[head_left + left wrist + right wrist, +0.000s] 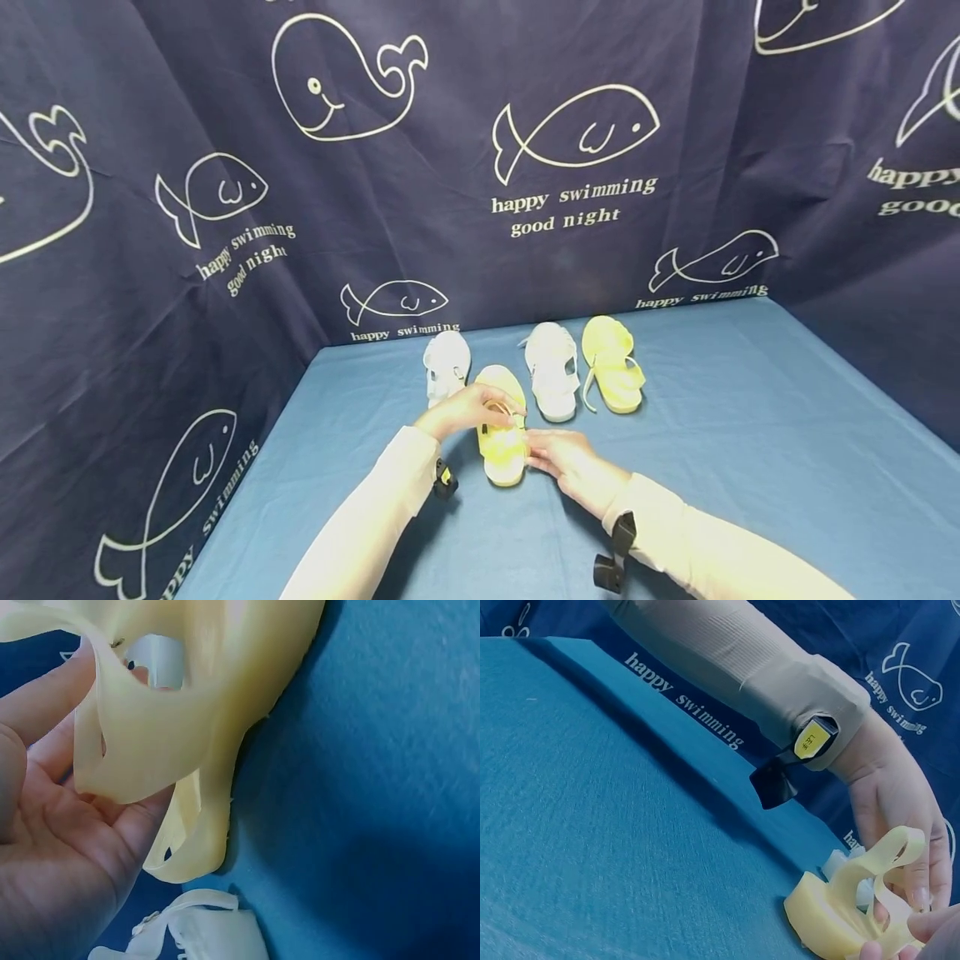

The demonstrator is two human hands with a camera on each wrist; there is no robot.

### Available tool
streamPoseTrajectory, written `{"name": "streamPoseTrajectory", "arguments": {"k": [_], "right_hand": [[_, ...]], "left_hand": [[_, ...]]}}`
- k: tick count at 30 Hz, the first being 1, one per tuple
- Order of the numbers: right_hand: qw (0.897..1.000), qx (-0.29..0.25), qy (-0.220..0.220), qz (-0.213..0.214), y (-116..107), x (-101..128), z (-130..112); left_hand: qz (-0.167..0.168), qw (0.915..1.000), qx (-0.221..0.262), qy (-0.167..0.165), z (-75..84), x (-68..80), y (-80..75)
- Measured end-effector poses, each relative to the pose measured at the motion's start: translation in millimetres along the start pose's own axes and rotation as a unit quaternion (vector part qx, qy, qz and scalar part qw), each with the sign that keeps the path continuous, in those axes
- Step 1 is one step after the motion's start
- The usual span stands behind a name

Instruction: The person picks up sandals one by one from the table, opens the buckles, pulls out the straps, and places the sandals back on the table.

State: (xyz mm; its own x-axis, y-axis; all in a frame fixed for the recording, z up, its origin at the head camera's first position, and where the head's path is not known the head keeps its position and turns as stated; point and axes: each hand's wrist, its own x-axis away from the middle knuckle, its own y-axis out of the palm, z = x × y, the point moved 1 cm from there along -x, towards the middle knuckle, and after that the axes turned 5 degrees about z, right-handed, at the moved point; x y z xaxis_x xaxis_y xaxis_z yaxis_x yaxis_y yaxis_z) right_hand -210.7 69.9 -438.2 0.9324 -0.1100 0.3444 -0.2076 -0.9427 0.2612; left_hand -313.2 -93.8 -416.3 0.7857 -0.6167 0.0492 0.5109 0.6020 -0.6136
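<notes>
Head view: a yellow sandal lies on the blue table, in front of three other sandals set in a row. Both hands work its straps; the left hand reaches over the heel strap, the right hand meets the toe end.

Left wrist view: the left fingers curl behind the strap, lifting it open.

Right wrist view: right fingertips pinch the strap's lower edge, steadying the sandal.

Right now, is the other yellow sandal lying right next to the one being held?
No, the second yellow sandal lies farther back, with a white sandal between it and the held yellow sandal.
</notes>
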Motion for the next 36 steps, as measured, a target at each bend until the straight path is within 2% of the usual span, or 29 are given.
{"name": "streamPoseTrajectory", "arguments": {"k": [6,15,17,21,25,30,36], "right_hand": [[1.0,0.0,-0.011,-0.003,-0.1,-2.6,0.6],[1.0,0.003,-0.019,0.004,2.2,-4.2,3.9],[1.0,0.01,-0.024,0.015,3.2,-3.9,4.7],[0.998,0.038,-0.034,0.041,4.6,-2.0,4.9],[0.996,0.059,-0.039,0.063,5.9,-0.1,6.6],[0.993,0.067,-0.057,0.075,7.0,0.8,10.4],[0.989,0.091,-0.088,0.078,7.1,1.2,11.1]], "left_hand": [[-0.008,0.9961,-0.086,0.017,8.0,-0.9,-3.0],[-0.033,0.9933,-0.108,0.026,2.9,-2.8,-2.1],[-0.031,0.9937,-0.104,0.027,0.0,-3.1,-1.3],[-0.032,0.9971,-0.066,0.018,-5.5,-2.0,-0.6],[-0.039,0.9988,-0.03,-0.005,-9.7,-1.0,0.5],[-0.042,0.9987,0.0,-0.03,-8.7,1.7,1.6],[-0.027,0.9972,0.035,-0.06,-8.0,1.2,1.5]]}}
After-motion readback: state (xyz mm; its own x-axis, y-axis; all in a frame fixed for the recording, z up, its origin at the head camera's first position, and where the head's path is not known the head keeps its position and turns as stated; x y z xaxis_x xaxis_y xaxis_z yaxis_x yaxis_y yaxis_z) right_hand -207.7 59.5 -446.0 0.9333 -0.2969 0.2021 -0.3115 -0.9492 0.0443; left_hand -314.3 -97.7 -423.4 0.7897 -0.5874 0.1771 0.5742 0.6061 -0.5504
